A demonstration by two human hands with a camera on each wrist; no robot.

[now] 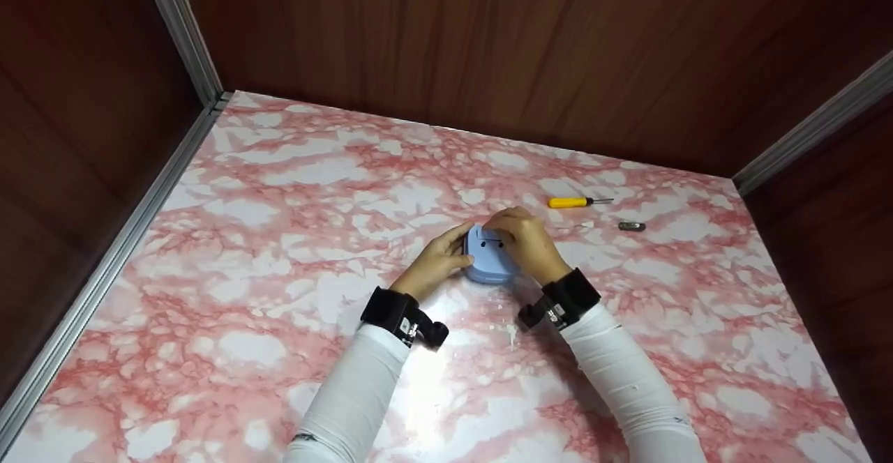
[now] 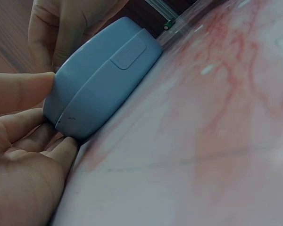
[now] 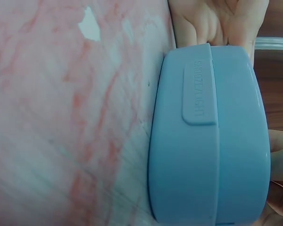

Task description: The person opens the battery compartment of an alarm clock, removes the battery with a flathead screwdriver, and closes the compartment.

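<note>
A light blue alarm clock (image 1: 492, 266) lies with its back up on the marbled table. Raised lettering reading SNOOZE/LIGHT marks a button (image 3: 199, 94) on its side. My left hand (image 1: 438, 259) grips the left edge, thumb on top and fingers curled against the lower side, as the left wrist view shows. At the far end of the back, by a slot and two dark holes, my right hand (image 1: 531, 241) bends its fingers down onto the clock. Those fingertips are hidden, so I cannot tell what they pinch.
Beyond the right hand lies a yellow-handled screwdriver (image 1: 568, 203). A small dark battery (image 1: 631, 226) rests to the right of it. Brown wood-grain panels (image 1: 453, 51) with metal rails enclose the pink and white table (image 1: 279, 240).
</note>
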